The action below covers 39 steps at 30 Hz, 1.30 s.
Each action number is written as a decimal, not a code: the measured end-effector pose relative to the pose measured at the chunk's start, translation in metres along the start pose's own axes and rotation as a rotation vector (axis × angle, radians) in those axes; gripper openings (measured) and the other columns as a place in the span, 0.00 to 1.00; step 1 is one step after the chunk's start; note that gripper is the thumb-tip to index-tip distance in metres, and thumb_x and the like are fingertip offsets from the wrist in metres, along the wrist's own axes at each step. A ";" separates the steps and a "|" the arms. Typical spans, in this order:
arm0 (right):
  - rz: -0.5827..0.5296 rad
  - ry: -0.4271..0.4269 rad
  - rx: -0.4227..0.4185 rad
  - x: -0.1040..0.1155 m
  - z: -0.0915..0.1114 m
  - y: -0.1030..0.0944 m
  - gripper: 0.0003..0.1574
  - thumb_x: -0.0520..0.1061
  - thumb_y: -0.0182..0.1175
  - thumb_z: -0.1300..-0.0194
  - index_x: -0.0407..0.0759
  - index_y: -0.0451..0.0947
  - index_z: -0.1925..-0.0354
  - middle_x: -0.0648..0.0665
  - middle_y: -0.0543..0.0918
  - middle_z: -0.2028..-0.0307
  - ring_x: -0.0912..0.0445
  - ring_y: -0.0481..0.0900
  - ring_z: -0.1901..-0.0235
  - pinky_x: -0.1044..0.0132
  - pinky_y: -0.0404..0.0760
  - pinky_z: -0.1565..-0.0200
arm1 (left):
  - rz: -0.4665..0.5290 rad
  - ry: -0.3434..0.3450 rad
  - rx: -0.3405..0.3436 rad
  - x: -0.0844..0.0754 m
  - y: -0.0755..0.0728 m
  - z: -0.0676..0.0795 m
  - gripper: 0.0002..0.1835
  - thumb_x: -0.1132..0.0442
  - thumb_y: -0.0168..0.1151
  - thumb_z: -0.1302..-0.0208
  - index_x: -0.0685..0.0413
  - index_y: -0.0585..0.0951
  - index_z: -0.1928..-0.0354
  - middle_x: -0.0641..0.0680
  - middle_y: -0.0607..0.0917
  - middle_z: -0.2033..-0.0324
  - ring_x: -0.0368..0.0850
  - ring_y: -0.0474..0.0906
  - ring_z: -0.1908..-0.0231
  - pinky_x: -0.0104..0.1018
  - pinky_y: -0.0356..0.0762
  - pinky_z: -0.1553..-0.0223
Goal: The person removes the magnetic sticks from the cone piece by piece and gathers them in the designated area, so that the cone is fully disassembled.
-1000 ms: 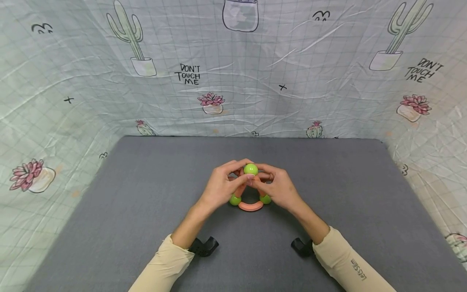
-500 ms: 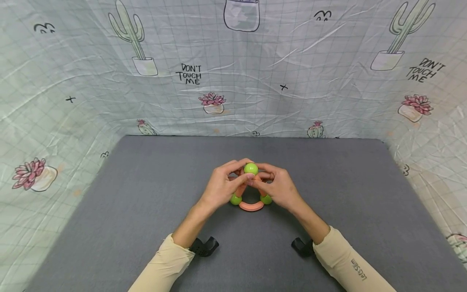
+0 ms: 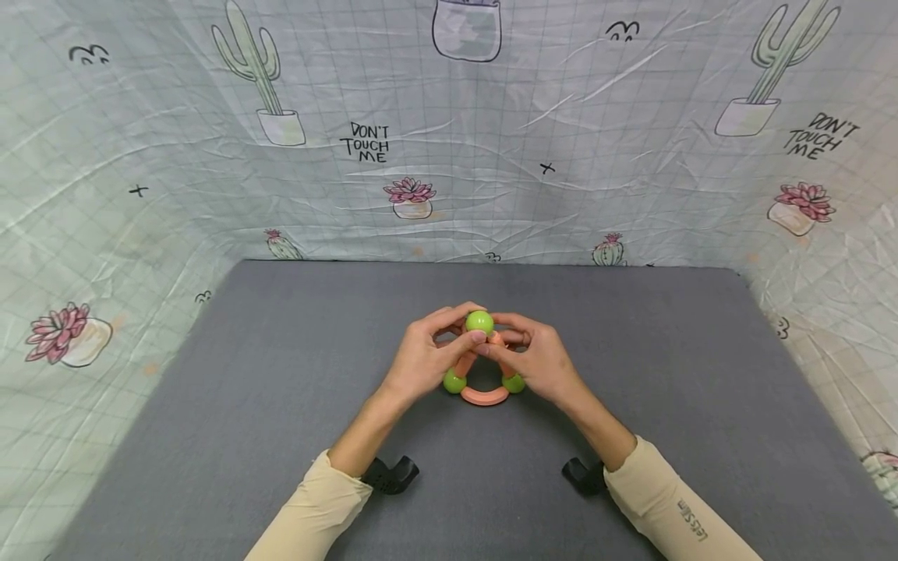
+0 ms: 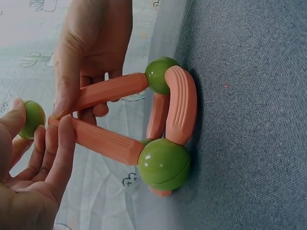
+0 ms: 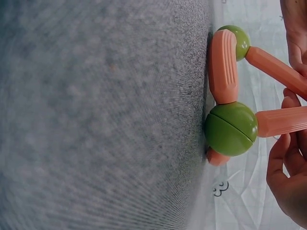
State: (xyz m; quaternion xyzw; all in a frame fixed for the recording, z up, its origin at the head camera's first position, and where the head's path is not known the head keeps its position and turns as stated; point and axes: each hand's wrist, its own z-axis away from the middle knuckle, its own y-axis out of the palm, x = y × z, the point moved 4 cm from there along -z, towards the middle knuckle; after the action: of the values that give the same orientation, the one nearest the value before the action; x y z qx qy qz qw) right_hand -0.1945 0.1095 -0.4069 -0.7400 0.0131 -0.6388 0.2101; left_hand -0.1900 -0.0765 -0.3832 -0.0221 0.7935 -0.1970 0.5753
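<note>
My left hand (image 3: 424, 354) pinches a green ball (image 3: 480, 322) between thumb and forefinger. Its other fingers lie against the upper end of an orange rod (image 4: 105, 141) in the left wrist view. The ball sits apart from the rod tips. With thumb and fingers, my right hand (image 3: 536, 354) grips the top of a second orange rod (image 4: 115, 91). Both rods slant up from a base of green balls (image 4: 164, 164) joined by curved orange pieces (image 3: 485, 396). The far part of the base is mostly hidden behind the hands and rods.
The base stands on a dark grey tabletop (image 3: 281, 374). A pale cloth (image 3: 477, 117) printed with cacti and succulents hangs behind and along both sides. Black wrist devices (image 3: 396, 475) show beside both beige sleeves (image 3: 312, 510).
The green ball in my left hand has shifted slightly left and up, exposing an orange rod tip beside it. The right hand keeps its grip, and the base barely differs.
</note>
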 end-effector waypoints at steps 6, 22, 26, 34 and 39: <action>0.011 -0.001 0.001 0.001 0.001 0.001 0.29 0.49 0.73 0.34 0.49 0.80 0.36 0.41 0.93 0.57 0.39 0.85 0.75 0.62 0.81 0.74 | 0.056 -0.004 -0.035 0.004 -0.007 0.000 0.19 0.58 0.69 0.29 0.50 0.84 0.38 0.54 0.86 0.57 0.46 0.85 0.56 0.39 0.88 0.59; 0.013 -0.023 0.020 0.003 0.000 0.002 0.27 0.48 0.73 0.33 0.50 0.81 0.38 0.42 0.93 0.59 0.41 0.84 0.75 0.63 0.82 0.73 | 0.083 -0.015 -0.080 0.014 -0.033 0.004 0.21 0.59 0.69 0.29 0.40 0.83 0.35 0.57 0.87 0.53 0.57 0.85 0.57 0.43 0.86 0.72; 0.017 -0.029 0.027 0.003 0.000 0.001 0.27 0.48 0.73 0.33 0.51 0.81 0.38 0.42 0.93 0.60 0.44 0.83 0.76 0.65 0.80 0.72 | 0.066 -0.041 -0.094 0.018 -0.042 0.004 0.22 0.59 0.69 0.29 0.39 0.83 0.35 0.57 0.87 0.51 0.49 0.86 0.58 0.42 0.87 0.71; 0.017 -0.018 0.034 0.003 0.000 0.001 0.27 0.48 0.73 0.34 0.51 0.81 0.38 0.42 0.92 0.58 0.47 0.83 0.76 0.66 0.80 0.72 | 0.049 -0.091 -0.103 0.026 -0.057 0.006 0.22 0.58 0.71 0.31 0.38 0.83 0.36 0.55 0.87 0.48 0.41 0.85 0.56 0.44 0.88 0.68; 0.016 -0.016 0.038 0.004 0.000 0.001 0.26 0.48 0.73 0.33 0.52 0.81 0.38 0.43 0.92 0.58 0.45 0.82 0.77 0.66 0.79 0.72 | 0.022 -0.104 -0.121 0.030 -0.066 0.007 0.22 0.58 0.72 0.31 0.39 0.83 0.37 0.55 0.86 0.48 0.42 0.85 0.54 0.48 0.88 0.65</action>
State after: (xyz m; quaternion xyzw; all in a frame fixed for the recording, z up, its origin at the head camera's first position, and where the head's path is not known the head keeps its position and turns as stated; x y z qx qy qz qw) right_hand -0.1935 0.1071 -0.4031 -0.7408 0.0050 -0.6314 0.2292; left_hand -0.2067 -0.1474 -0.3902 -0.0586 0.7731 -0.1409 0.6156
